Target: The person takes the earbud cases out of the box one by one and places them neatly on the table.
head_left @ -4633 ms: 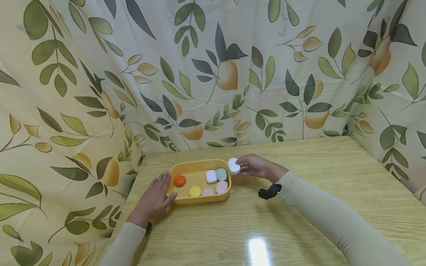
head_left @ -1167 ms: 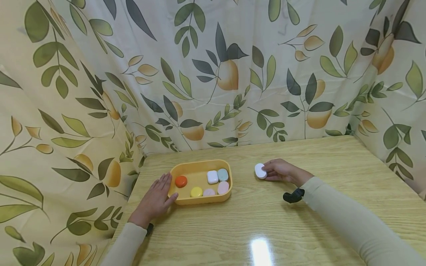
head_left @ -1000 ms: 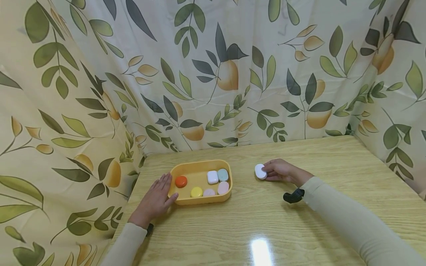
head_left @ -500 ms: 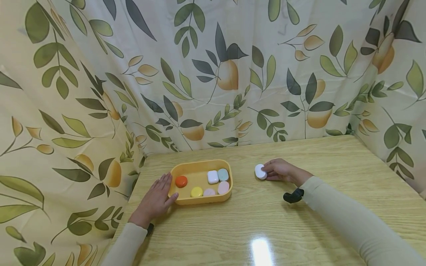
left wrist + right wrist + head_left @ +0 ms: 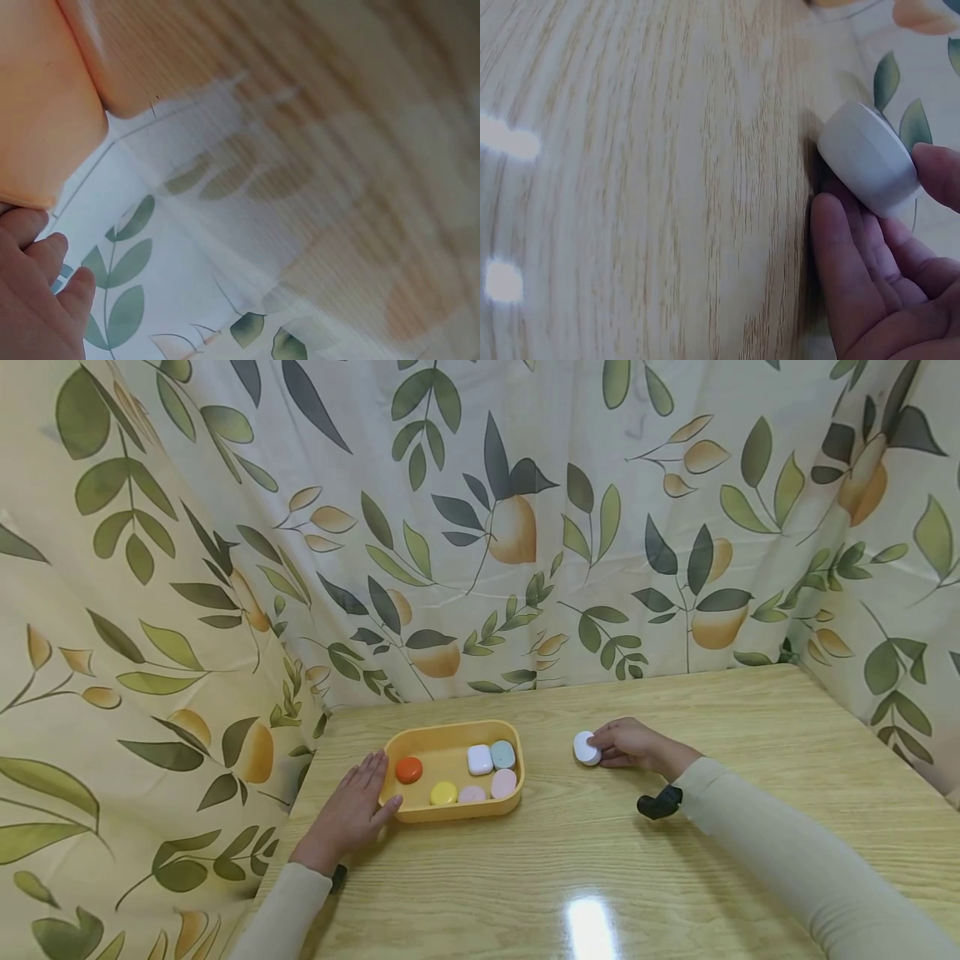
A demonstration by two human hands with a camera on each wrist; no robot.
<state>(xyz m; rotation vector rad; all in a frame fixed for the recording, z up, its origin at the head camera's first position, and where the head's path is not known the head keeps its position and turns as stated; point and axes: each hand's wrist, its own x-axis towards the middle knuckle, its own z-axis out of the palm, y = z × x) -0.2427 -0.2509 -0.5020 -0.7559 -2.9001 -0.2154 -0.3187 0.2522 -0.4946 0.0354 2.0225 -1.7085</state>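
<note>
My right hand [image 5: 636, 745] pinches a white, puck-like round piece [image 5: 587, 748] close over the table, right of the tray. In the right wrist view its thick, smooth side [image 5: 870, 161] shows, with the thumb on the far face and fingers beneath. My left hand [image 5: 351, 814] lies with straight fingers along the left end of a yellow tray [image 5: 450, 814]. Inside the tray are an orange piece [image 5: 408, 769], a yellow one [image 5: 444, 792], a white squarish one [image 5: 480, 759], a grey-green one [image 5: 503, 755] and two pale pink pieces [image 5: 503, 783].
The wood-grain table [image 5: 675, 877] extends to the right and front of the tray. A leaf-and-fruit patterned curtain [image 5: 480, 568] hangs behind the table and along both sides. Light glares off the tabletop near the front.
Since the earliest frame, my right hand has carried the white piece rightward from the tray's right rim to over the table. It has stayed nearly still lately. My left hand has kept its place.
</note>
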